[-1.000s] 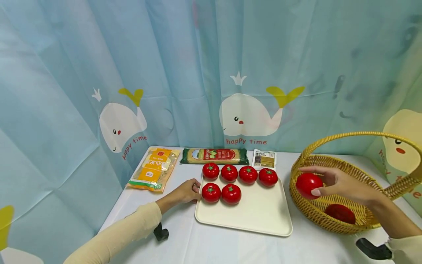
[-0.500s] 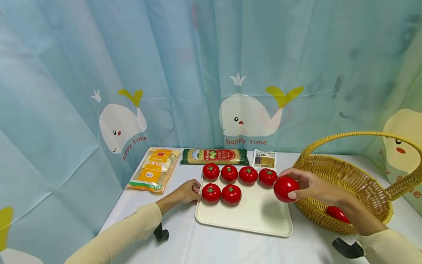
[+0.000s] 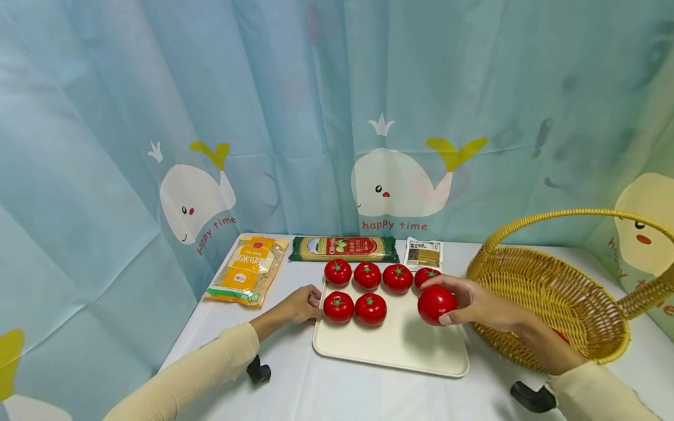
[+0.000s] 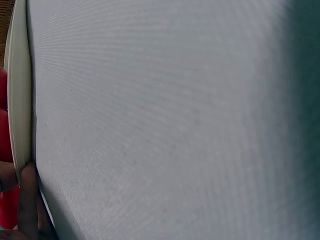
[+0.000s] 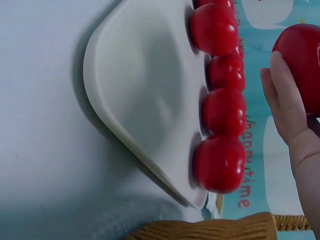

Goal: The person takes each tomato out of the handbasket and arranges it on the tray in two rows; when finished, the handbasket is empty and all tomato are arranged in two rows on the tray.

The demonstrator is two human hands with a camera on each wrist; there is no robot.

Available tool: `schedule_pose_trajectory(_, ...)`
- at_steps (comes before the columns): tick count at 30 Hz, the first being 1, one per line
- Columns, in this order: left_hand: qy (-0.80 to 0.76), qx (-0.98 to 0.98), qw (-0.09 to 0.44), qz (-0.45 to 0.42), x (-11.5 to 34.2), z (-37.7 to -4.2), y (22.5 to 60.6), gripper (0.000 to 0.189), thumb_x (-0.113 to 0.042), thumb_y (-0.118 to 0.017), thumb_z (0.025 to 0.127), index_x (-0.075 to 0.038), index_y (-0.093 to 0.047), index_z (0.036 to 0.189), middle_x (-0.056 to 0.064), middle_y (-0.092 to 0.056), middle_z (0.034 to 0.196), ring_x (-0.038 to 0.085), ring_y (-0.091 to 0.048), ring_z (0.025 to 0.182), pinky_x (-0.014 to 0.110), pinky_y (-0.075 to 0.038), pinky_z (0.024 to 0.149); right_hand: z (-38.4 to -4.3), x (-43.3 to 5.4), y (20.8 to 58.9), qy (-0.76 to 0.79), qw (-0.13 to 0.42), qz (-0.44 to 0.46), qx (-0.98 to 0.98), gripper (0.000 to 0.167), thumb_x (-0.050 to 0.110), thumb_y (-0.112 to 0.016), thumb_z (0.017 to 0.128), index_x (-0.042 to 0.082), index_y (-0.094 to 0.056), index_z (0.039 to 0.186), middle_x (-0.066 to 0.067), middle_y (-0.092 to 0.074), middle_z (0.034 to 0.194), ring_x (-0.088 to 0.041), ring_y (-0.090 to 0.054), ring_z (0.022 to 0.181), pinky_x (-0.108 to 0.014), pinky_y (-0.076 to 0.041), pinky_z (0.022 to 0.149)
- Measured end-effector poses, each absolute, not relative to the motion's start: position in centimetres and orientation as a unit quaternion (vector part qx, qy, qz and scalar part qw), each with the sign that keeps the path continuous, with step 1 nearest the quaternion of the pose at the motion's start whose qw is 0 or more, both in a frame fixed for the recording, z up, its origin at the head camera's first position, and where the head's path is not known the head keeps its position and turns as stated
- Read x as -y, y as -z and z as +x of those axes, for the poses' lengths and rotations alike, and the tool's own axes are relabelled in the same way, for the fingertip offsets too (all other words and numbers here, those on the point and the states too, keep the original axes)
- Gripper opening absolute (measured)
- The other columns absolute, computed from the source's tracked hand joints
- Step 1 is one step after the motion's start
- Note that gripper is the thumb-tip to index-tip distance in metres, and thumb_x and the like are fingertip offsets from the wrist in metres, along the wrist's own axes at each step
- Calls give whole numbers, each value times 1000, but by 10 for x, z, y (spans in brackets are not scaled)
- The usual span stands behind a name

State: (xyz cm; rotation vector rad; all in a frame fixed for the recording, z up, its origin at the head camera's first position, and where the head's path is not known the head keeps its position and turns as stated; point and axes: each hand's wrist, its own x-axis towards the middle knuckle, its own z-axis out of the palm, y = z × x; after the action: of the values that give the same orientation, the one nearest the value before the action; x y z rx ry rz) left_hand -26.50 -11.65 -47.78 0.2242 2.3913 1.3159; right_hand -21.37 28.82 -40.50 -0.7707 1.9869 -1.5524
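Note:
My right hand [image 3: 476, 303] grips a red tomato [image 3: 437, 304] above the right part of a cream tray [image 3: 400, 351]. In the right wrist view the held tomato [image 5: 302, 65] hangs clear of the tray, fingers along its side. The left hand [image 3: 303, 305] pinches the tray's left rim between thumb and fingers; the left wrist view shows fingers [image 4: 28, 200] at that rim [image 4: 20, 100]. Several tomatoes stand on the tray: a back row, its rightmost one [image 3: 425, 275] partly hidden by my right hand, and two in front, including this tomato [image 3: 371, 309].
A wicker basket [image 3: 547, 280] with a tall handle stands to the right, another tomato [image 3: 561, 335] mostly hidden in it. Behind the tray lie a noodle packet [image 3: 344, 249] and a small white sachet [image 3: 423, 254]. A yellow grain bag [image 3: 247, 270] lies at the left. A curtain [image 3: 295, 117] hangs behind.
My right hand has carried the tomato leftward from over the basket to above the tray. The left hand has stayed at the tray's rim.

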Motion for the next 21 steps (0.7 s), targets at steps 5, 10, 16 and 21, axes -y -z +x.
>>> schedule_pose_trajectory(5, -474, -853, 202, 79, 116, -265, 478, 38, 6, -71, 76, 4, -55, 110, 5, -54, 83, 14, -57, 66, 25, -61, 58, -215, -282, 410, 576, 264, -285, -719, 52, 0, -64, 90, 3, -44, 139, -17, -52, 134, -27, -60, 115, -42, -61, 92)
schedule_pose_trajectory(10, -476, -852, 205, 79, 116, -264, 477, 37, 7, -71, 76, 4, -55, 110, 5, -54, 82, 14, -58, 65, 25, -61, 58, -215, -276, 417, 580, 255, -275, -723, 50, 1, -67, 89, 0, -43, 133, -17, -46, 136, -29, -57, 116, -42, -61, 92)
schedule_pose_trajectory(16, -475, -852, 204, 80, 116, -264, 477, 37, 7, -70, 76, 4, -55, 110, 5, -54, 83, 14, -58, 65, 25, -61, 58, -215, -269, 425, 570, 238, -268, -739, 33, 7, -59, 97, 3, -49, 129, -15, -51, 130, -25, -60, 111, -42, -62, 86)
schedule_pose_trajectory(21, -474, -853, 204, 80, 116, -265, 478, 37, 6, -70, 77, 3, -55, 110, 5, -54, 83, 14, -57, 66, 25, -61, 58, -217, -261, 428, 568, 238, -247, -748, 31, 14, -51, 103, -1, -48, 130, -10, -57, 127, -24, -64, 108, -41, -63, 84)
